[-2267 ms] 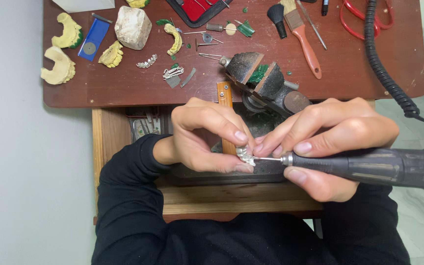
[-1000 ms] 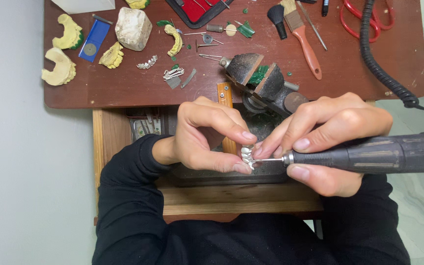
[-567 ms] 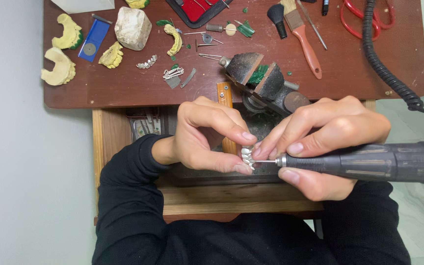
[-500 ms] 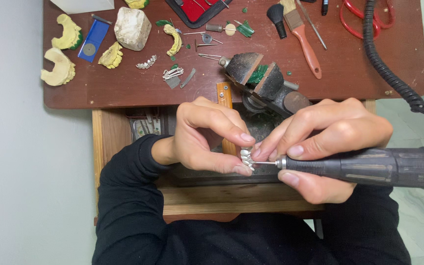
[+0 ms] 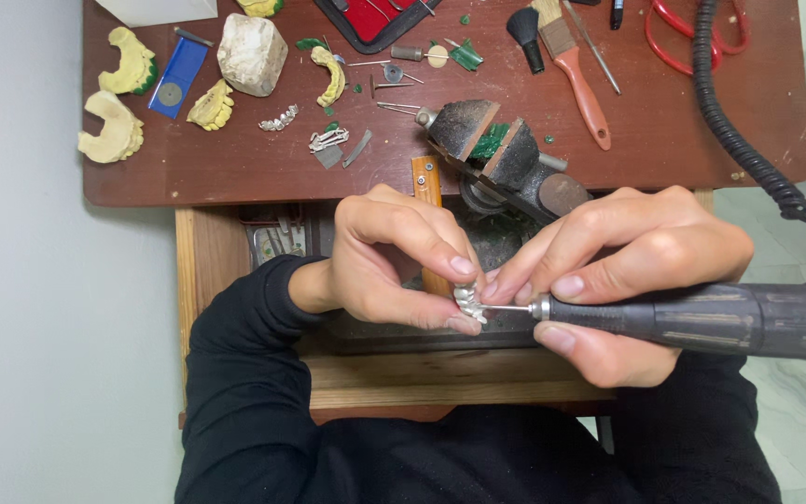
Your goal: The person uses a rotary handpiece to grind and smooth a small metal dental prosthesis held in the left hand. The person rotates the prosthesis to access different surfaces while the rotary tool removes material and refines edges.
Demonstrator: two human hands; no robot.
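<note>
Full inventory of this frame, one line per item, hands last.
small silver metal casting: 1, silver, pinched in left fingertips
dark rotary handpiece: 1, grey-black, in right hand, bur touching the casting
brown wooden bench: 1, top of view
dark bench vise: 1, bench front edge
yellow dental casts: several, bench left
white stone block: 1, bench upper left
orange-handled brush: 1, bench upper right
black coiled cord: 1, right
left hand: 1, centre
right hand: 1, centre right

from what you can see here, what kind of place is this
Probably a dental lab workbench. Yellow plaster jaw casts lie on the brown benchtop beside a small vise, while the left hand pinches a small metal dental piece and the right hand holds a rotary handpiece to it.
</note>
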